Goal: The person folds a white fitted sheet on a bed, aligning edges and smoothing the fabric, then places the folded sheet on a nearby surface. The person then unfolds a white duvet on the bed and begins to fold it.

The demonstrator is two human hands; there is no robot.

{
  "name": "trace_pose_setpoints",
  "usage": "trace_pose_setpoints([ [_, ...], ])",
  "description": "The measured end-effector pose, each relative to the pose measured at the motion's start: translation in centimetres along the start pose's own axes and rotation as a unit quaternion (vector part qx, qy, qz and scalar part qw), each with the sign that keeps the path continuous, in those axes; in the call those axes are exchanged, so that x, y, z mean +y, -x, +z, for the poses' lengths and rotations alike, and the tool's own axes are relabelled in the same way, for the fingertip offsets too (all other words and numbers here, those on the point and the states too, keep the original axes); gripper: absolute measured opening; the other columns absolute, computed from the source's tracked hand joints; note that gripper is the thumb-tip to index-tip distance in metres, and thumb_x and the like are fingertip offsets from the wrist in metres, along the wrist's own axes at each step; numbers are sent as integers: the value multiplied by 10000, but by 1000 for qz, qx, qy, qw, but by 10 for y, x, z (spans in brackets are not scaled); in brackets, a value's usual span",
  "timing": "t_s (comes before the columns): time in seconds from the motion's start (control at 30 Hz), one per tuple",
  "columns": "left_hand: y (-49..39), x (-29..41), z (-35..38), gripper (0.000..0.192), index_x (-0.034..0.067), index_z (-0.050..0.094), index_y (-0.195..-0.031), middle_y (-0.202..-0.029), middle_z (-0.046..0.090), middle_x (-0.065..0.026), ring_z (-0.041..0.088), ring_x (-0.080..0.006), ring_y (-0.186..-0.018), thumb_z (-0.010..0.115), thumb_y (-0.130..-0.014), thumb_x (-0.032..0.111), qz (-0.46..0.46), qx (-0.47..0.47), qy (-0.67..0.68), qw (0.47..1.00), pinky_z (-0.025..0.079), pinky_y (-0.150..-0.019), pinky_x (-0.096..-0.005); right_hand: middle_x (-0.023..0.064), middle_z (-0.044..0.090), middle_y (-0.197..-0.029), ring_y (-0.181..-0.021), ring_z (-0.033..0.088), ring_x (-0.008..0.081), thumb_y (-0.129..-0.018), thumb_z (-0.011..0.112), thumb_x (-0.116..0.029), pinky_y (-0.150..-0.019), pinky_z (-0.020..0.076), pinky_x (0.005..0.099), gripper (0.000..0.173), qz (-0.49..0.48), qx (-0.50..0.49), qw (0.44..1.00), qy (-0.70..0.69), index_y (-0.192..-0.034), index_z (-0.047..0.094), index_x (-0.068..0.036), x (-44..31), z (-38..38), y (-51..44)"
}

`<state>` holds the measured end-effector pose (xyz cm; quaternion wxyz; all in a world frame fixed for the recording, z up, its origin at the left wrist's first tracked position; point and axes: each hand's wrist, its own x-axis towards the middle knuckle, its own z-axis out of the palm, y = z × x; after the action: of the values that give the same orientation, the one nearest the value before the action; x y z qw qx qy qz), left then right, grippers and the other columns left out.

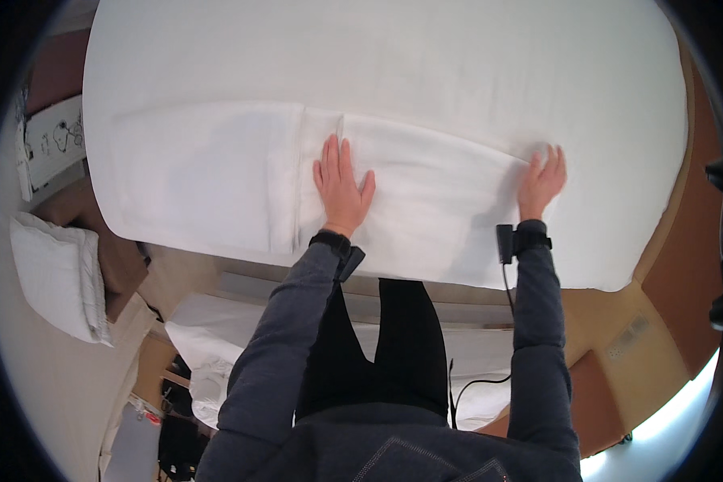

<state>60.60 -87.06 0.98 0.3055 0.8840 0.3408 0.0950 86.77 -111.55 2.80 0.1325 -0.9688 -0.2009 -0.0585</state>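
A folded white sheet [205,175] lies along the near side of a bed with a fitted white cover [397,54]. My left hand [343,187] rests flat on the folded cloth, fingers apart, just right of a layered fold edge. Farther right, my right hand [542,181] is at the cloth's right end, near its upper corner, with the fingers slightly bent; whether it pinches any cloth cannot be told. Low creases run through the cloth between the two hands. Both wrists wear black straps with small black devices.
White bedding [217,325] lies on a surface behind my legs. At the left are a folded white pillow or quilt [60,277], a brown upholstered piece [117,265] and a white panel with a drawing [54,141]. Reddish-brown panels [687,241] border the bed's right side. A black cable hangs from my right wrist.
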Motion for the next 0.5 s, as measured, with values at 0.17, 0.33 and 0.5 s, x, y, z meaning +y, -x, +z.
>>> trace_pose_setpoints([
  [0.17, 74, 6, -39, 619, -19, 351, -1345, -1354, 366, -225, 383, -371, -1211, 616, -806, 132, -112, -5, 100, 989, 330, -986, -441, 139, 569, -1162, -1091, 517, 306, -807, 661, -211, -915, 425, 375, 419, -183, -186, 930, -259, -1185, 564, -61, -149, 13, 17],
  [0.33, 106, -10, -50, 447, -11, 478, -1200, -1042, 572, -193, 554, -366, -958, 627, -822, 175, -211, -41, 228, 950, 448, -822, -395, 134, 603, -948, -925, 546, 317, -692, 672, -208, -809, 450, 407, 348, -169, -235, 913, -286, -996, 644, -39, -232, 45, 8],
  [0.5, 106, -16, -66, 268, -8, 572, -987, -771, 594, -185, 578, -357, -740, 597, -866, 231, -235, -162, 251, 925, 449, -663, -404, 127, 636, -855, -797, 598, 251, -704, 634, -151, -709, 480, 345, 253, -133, -251, 926, -247, -908, 645, -2, -239, 32, 5],
])
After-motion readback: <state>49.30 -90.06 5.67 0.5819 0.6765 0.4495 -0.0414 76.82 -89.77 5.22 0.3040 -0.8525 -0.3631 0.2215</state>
